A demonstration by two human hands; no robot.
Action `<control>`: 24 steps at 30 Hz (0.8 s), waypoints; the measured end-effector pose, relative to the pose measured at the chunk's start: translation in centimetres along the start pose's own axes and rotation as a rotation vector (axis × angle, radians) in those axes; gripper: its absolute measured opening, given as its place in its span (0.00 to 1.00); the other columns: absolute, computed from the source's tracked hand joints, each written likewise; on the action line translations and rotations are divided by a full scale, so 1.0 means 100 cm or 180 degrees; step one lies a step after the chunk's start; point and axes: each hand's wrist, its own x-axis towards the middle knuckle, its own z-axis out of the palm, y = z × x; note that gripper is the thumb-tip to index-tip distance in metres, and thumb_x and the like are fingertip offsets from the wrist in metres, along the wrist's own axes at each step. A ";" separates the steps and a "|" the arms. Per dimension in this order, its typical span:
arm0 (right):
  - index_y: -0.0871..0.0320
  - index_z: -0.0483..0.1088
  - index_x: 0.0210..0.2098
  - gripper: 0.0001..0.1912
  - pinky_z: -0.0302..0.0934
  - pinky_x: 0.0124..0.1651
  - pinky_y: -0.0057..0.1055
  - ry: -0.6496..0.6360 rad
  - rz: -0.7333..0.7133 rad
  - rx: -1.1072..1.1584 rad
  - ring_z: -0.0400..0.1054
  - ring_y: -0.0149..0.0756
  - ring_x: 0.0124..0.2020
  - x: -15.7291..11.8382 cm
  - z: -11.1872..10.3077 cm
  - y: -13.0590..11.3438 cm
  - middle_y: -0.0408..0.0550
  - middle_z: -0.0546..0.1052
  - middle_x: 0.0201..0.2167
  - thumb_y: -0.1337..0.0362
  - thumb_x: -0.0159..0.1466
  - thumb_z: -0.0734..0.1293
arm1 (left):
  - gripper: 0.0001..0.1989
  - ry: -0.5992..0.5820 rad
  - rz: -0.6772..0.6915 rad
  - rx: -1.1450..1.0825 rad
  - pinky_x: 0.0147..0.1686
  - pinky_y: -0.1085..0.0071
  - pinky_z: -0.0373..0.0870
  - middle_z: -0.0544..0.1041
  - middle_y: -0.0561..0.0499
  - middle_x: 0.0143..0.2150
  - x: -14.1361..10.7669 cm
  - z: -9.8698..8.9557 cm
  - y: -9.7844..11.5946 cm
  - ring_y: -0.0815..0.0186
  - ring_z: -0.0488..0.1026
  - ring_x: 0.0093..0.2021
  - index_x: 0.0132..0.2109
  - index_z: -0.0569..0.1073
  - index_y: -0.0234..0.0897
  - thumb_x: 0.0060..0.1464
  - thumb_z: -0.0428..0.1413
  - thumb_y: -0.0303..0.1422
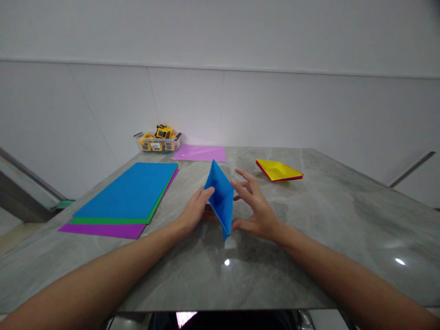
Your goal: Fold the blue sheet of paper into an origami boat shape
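Observation:
A folded blue paper shape point(223, 195) stands tilted above the grey table, its hollow side facing the camera. My left hand point(197, 208) grips its left edge, thumb on the near face and the other fingers partly hidden behind it. On the right side, my right hand point(254, 206) has its fingers spread and curved, with fingertips close to or touching the paper's right edge. Beyond that hand, a folded yellow paper shape point(277, 171) with a red layer under it rests on the table.
Blue sheets point(134, 190) lie over green and purple ones at the left of the grey table point(326, 256). Against the back wall are a clear bin point(158, 144) of yellow toy vehicles and a pink sheet point(202, 153).

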 end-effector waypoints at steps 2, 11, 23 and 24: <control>0.43 0.67 0.57 0.31 0.64 0.53 0.46 -0.0201 -0.0138 -0.0176 0.56 0.50 0.60 0.001 -0.001 0.001 0.48 0.42 0.68 0.58 0.55 0.75 | 0.30 -0.0083 -0.0155 -0.0074 0.33 0.65 0.74 0.77 0.44 0.42 0.000 0.001 -0.002 0.59 0.76 0.35 0.57 0.67 0.35 0.57 0.49 0.53; 0.57 0.71 0.32 0.06 0.62 0.54 0.44 0.0433 0.0517 0.0112 0.66 0.47 0.54 0.004 -0.002 0.009 0.55 0.60 0.61 0.62 0.58 0.71 | 0.49 -0.0175 0.0685 0.1378 0.28 0.73 0.70 0.72 0.49 0.43 -0.009 0.000 0.015 0.65 0.73 0.34 0.70 0.43 0.52 0.48 0.63 0.44; 0.57 0.68 0.35 0.11 0.65 0.50 0.39 0.0117 0.0564 0.0869 0.64 0.46 0.56 0.001 -0.001 0.013 0.55 0.63 0.57 0.58 0.59 0.71 | 0.38 -0.0531 0.0412 0.0495 0.39 0.65 0.74 0.70 0.46 0.51 -0.011 0.003 0.016 0.60 0.76 0.43 0.54 0.55 0.47 0.41 0.69 0.31; 0.57 0.70 0.37 0.12 0.65 0.50 0.39 0.0147 0.0622 0.0891 0.64 0.46 0.55 0.001 -0.001 0.013 0.55 0.63 0.56 0.58 0.59 0.71 | 0.37 -0.0452 0.0415 0.0477 0.37 0.66 0.74 0.71 0.47 0.49 -0.012 0.004 0.016 0.61 0.76 0.41 0.52 0.55 0.47 0.41 0.69 0.31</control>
